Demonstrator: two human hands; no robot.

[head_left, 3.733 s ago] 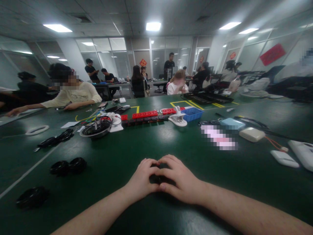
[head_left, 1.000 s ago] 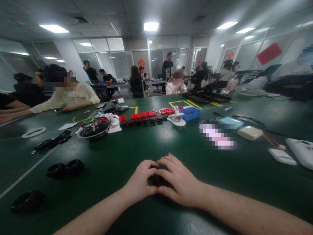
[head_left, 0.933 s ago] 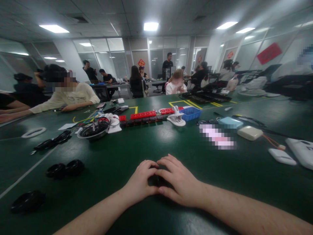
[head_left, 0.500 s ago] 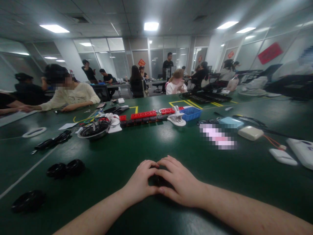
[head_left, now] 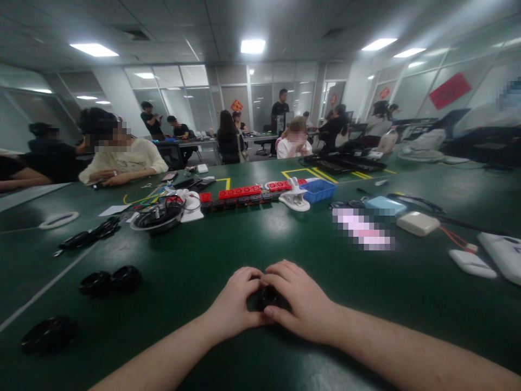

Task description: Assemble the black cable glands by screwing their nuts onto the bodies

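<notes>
Both my hands meet low in the middle of the head view, over the green table (head_left: 228, 244). Between them is a black coiled cable (head_left: 269, 296), a ring with a dark hole, mostly covered by fingers. My left hand (head_left: 237, 298) curves round its left side, thumb toward me. From the right, my right hand (head_left: 299, 297) wraps over it, its thumb on the near side. To the left lie more black coils (head_left: 110, 280), two side by side. Nearer to me rests another black coil (head_left: 49, 334).
Farther back stand a metal bowl (head_left: 157, 220) with black cable, a row of red and black blocks (head_left: 239, 193), a white clip stand (head_left: 295, 196) and a blue bin (head_left: 319, 190). A cream case (head_left: 418, 222) lies at right. A person in a pale top (head_left: 130, 160) sits across at left.
My right hand has shifted slightly and its fingers have lifted a little, so more of the black coil shows. Across the table, the person in the pale top has drawn their hands together.
</notes>
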